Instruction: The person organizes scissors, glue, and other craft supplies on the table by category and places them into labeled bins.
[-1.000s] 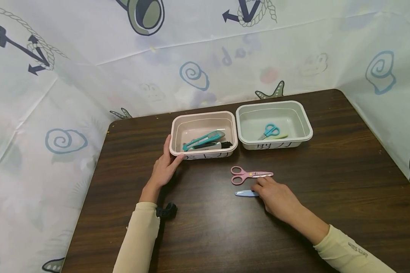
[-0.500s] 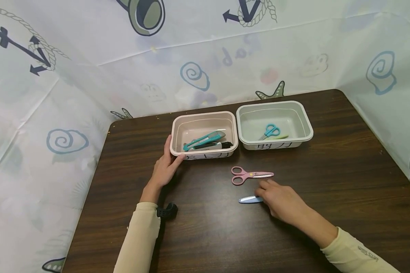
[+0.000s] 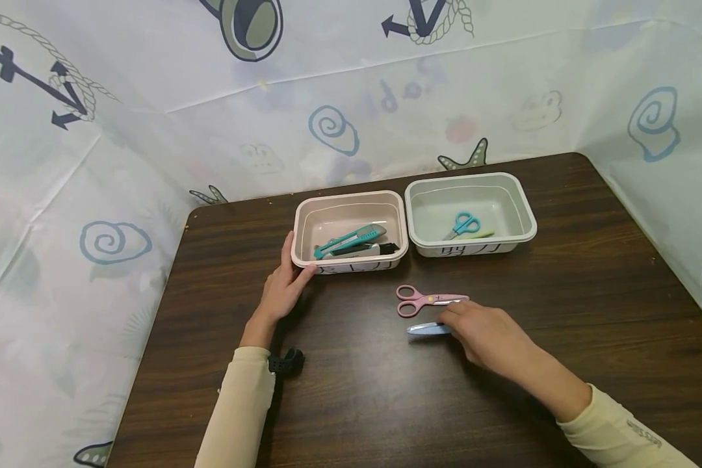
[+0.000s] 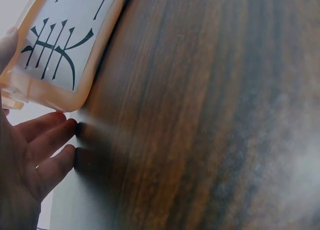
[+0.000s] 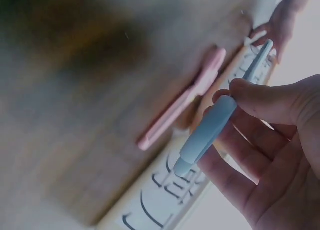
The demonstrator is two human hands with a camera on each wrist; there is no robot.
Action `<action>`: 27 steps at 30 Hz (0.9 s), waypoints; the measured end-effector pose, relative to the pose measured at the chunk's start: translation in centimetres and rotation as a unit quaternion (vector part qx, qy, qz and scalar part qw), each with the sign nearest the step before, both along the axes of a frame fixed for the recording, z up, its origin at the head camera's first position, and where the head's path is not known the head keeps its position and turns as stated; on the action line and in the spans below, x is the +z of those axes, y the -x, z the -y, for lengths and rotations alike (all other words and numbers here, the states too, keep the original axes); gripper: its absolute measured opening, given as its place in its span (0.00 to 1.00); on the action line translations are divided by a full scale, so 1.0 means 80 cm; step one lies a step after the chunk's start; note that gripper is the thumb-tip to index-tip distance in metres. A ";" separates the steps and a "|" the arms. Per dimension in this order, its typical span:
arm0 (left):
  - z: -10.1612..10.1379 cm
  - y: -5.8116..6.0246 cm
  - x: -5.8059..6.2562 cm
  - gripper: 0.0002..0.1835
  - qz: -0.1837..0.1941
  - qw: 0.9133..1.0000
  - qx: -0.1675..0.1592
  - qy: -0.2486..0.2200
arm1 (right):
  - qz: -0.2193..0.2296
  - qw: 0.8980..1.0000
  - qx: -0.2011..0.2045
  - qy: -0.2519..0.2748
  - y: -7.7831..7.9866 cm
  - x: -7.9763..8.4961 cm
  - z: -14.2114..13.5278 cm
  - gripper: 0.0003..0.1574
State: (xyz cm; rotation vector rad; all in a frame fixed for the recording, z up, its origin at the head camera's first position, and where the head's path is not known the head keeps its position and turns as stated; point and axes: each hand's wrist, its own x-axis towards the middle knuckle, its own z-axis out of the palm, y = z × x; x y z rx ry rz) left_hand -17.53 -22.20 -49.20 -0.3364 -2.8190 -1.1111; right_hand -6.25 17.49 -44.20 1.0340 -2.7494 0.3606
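Note:
My left hand [image 3: 279, 290] rests against the left end of the pink bin [image 3: 351, 211], thumb near its front corner and fingers along the side. In the left wrist view these fingers [image 4: 45, 140] are nearly straight. Between thumb and fingertips, my right hand [image 3: 488, 338] pinches a slim light blue tool [image 3: 428, 329]. The right wrist view shows the tool's thick rounded body [image 5: 209, 130] and a thinner end beyond the thumb; I cannot tell its exact kind. Just behind this hand, pink scissors [image 3: 424, 299] lie with handles to the left.
Inside the pink bin lie a teal utility knife [image 3: 351, 240] and a grey-and-black one [image 3: 359, 251]. The green bin [image 3: 462, 194] beside it holds small teal scissors [image 3: 464, 224] and a yellow-green item [image 3: 476, 234]. Both bins have labelled fronts and stand near the table's back edge.
My right hand has shifted slightly right with the light blue tool, first nearer to me, then back toward the pink scissors. The left hand stays at the pink bin.

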 end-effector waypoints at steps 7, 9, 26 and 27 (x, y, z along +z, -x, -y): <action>0.002 0.000 0.000 0.45 -0.003 1.000 -0.002 -0.003 | -0.001 1.000 -0.013 0.004 0.017 0.022 -0.007 0.15; 0.002 0.000 0.001 0.45 -0.003 1.000 -0.003 -0.001 | 0.003 1.000 -0.014 0.005 0.023 0.027 -0.008 0.18; 0.002 -0.001 0.004 0.45 -0.001 1.000 -0.009 0.002 | -0.077 0.996 -0.037 0.036 0.075 0.043 -0.032 0.25; 0.002 -0.001 0.004 0.45 0.000 1.000 -0.009 0.002 | -0.079 0.995 -0.041 0.037 0.078 0.043 -0.034 0.25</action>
